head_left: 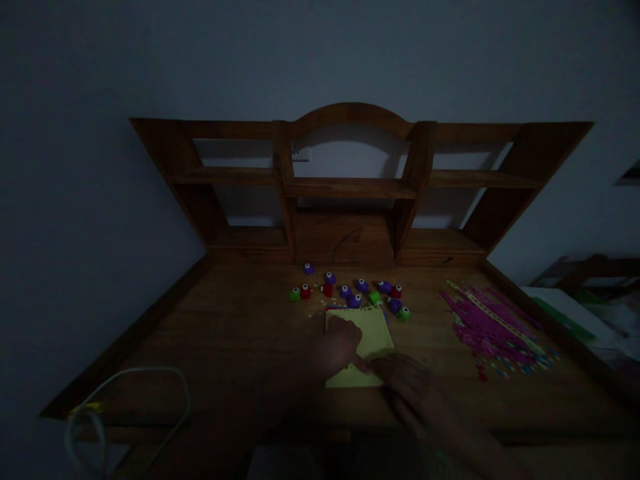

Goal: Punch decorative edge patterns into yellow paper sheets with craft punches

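A yellow sheet of paper (375,333) lies on the desk in front of me, with red and blue edges showing beneath its top. My left hand (340,343) rests on the left half of the sheet. Its fingers are curled in and its thumb points toward the lower right; whatever they hold, if anything, is hidden. Over the sheet's lower right edge lies my right hand (407,387), fingers stretched out and close to the left thumb. Dim light and blur soften both hands. Just beyond the paper are several small purple, red and green toys with big eyes (354,301).
A wooden shelf unit (350,190) stands along the back of the desk (225,333). To the right lies a pile of magenta strips and small pieces (493,327). A white cable (145,369) loops at the front left. Tiny pale bits lie near the toys.
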Demonstrator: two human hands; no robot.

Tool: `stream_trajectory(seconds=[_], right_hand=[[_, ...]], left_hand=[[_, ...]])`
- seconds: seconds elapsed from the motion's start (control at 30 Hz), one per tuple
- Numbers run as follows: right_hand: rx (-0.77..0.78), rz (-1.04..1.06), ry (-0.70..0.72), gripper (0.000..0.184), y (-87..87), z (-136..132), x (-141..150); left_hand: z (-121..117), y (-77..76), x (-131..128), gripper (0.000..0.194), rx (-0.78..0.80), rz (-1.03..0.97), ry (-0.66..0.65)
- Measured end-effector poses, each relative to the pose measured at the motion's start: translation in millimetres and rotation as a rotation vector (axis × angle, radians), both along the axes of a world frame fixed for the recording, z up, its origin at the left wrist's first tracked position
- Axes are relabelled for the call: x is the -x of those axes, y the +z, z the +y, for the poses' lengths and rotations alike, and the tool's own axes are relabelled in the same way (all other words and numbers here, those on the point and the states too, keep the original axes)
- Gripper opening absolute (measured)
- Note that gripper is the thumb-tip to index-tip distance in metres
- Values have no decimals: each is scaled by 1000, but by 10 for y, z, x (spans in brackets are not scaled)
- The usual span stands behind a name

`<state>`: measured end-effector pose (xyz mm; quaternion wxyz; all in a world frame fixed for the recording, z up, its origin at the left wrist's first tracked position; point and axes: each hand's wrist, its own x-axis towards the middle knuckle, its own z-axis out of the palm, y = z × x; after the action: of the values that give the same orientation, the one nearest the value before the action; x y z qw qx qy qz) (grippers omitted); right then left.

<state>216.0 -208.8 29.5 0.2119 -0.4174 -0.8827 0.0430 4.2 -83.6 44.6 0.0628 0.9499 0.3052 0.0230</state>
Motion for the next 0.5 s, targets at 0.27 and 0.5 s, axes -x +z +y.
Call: stream_trajectory(seconds=[0.27, 0.5], right_hand=[[59, 57, 96, 42, 21, 113, -2], [-54, -49, 100, 39, -56, 47, -231]], left_hand=[[-14, 268, -95, 54, 19, 145, 55], [36, 88, -69, 58, 11, 98, 17]])
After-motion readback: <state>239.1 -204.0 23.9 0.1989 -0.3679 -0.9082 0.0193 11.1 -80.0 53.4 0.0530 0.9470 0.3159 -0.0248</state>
